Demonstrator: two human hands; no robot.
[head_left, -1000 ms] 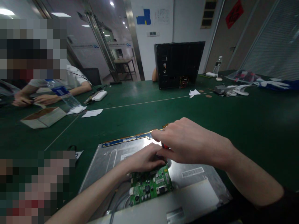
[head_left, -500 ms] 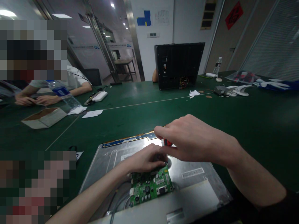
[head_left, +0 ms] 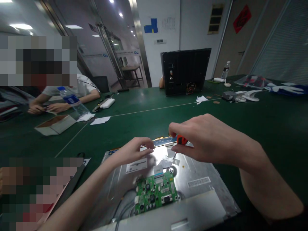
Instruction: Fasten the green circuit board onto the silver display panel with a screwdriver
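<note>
My right hand (head_left: 207, 138) grips a screwdriver (head_left: 182, 140) by its red and black handle. The thin shaft points down towards a metal display panel (head_left: 199, 166) lying face down on the table. Its tip is close to the panel above a green circuit board (head_left: 156, 192), and I cannot tell whether it touches. My left hand (head_left: 133, 151) hovers over the panel's upper left part, thumb and fingers apart, nothing visible between them. A flat ribbon cable (head_left: 158, 171) meets the board's top edge. A white label (head_left: 137, 166) sits below my left hand.
A dark monitor housing (head_left: 186, 72) stands at the table's far side. Leftward are an open cardboard box (head_left: 55, 125), a tilted water bottle (head_left: 73, 101) and a paper sheet (head_left: 100, 120). A co-worker's hands (head_left: 48, 108) rest there. White gloves (head_left: 286, 89) lie at the far right.
My left hand has lifted off the circuit board and moved left, uncovering the board's top and the ribbon cable. My right hand has shifted slightly right with the screwdriver.
</note>
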